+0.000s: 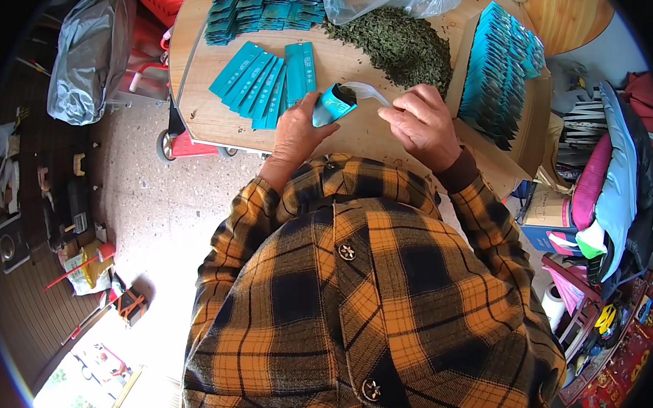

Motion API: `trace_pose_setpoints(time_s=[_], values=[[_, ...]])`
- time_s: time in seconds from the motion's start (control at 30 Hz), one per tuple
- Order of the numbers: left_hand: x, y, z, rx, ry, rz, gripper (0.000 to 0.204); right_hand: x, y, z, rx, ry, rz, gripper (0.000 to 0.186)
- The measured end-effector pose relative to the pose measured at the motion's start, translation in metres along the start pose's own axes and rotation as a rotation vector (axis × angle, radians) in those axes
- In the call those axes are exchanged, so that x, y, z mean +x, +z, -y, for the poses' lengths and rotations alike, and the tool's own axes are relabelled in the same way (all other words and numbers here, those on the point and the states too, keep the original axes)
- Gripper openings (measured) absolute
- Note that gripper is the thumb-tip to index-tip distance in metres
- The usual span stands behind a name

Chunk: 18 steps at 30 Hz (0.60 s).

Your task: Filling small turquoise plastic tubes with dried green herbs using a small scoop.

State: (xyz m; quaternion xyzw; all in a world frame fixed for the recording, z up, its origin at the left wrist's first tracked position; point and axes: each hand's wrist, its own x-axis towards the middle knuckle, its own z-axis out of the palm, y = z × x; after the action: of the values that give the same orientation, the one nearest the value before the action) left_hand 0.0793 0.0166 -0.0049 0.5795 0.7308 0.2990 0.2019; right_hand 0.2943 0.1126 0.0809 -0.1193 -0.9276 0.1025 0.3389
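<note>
My left hand (301,132) grips an open teal pouch (330,112) whose dark mouth faces up. My right hand (419,127) pinches a translucent plastic scoop or strip (371,89), its far end at the pouch's mouth. Just left of my left hand, several flat teal pouches (241,77) lie fanned on the wooden table (192,97). A pile of dried green leaves (394,45) lies beyond my hands, with a clear plastic bag (352,2) behind it. To the right, a cardboard box (525,144) holds a tight row of teal pouches (492,72).
Stacks of teal pouches (259,8) sit at the back left. A round wooden top (572,17) is at upper right. A wheeled red trolley (185,145) and grey bag (90,59) are left; folded textiles and boxes (600,189) crowd the right. My plaid shirt fills the lower middle.
</note>
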Motion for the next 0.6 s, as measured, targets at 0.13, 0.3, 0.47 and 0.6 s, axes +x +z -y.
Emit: trace_pose_setpoints(time_s=[0.13,0.3,0.47,0.6], values=[[0.001,0.002,0.002,0.003,0.000,0.000,0.061,-0.002,0.000,-0.002,-0.017,0.037,-0.070,0.017],[-0.001,0.003,0.005,0.010,0.018,-0.028,0.061,-0.016,0.002,-0.009,0.117,0.306,-0.078,0.017],[0.000,0.005,0.007,0.021,0.053,-0.058,0.059,-0.047,0.011,-0.017,0.270,0.793,0.135,0.013],[0.000,0.005,0.006,0.027,0.055,-0.061,0.057,-0.059,0.018,-0.024,0.289,0.874,0.110,0.015]])
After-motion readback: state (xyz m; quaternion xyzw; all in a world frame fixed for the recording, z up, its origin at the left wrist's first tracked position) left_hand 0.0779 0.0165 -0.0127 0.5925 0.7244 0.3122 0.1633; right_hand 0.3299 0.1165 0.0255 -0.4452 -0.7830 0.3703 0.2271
